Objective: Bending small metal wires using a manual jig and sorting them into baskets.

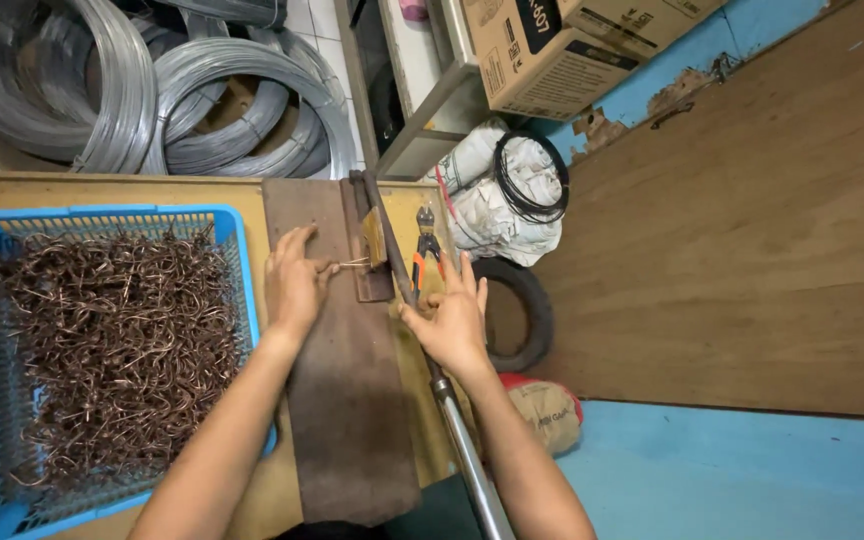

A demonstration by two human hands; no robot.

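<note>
My left hand (295,283) pinches a short piece of copper-coloured wire (352,264) and holds it against the small metal block (373,245) of a bending jig on a dark plate (349,400). My right hand (452,320) grips the long metal lever bar (462,440) of the jig, fingers wrapped round it just below the pivot. Red-handled pliers (424,250) lie just beyond the right hand.
A blue plastic basket (237,270) full of bent copper-coloured wire hooks sits at the left on the wooden bench (102,190). Coils of grey steel wire (152,90) lie behind. A white sack with black cable (512,190), a tyre (532,310), cardboard boxes (552,50) stand right.
</note>
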